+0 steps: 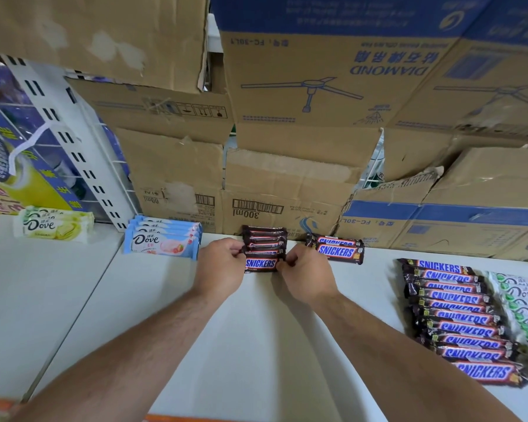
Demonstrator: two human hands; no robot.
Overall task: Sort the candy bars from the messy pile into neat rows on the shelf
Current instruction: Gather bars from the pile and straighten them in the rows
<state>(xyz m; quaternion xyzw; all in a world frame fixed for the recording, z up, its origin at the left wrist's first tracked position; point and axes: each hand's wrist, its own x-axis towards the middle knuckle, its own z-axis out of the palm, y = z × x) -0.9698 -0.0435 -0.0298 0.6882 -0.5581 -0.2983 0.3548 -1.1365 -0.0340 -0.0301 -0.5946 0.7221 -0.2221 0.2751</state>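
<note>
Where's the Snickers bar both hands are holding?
Head view, centre: the Snickers bar sits between the left hand and right hand, fronting a short row, blue Dove bars to its left.

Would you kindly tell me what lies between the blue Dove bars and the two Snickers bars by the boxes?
In the head view: a short row of small Snickers bars; the left hand and right hand pinch its front bar.

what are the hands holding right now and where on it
One small Snickers bar, lying on the shelf between the hands. The left hand pinches its left end and the right hand pinches its right end.
</note>
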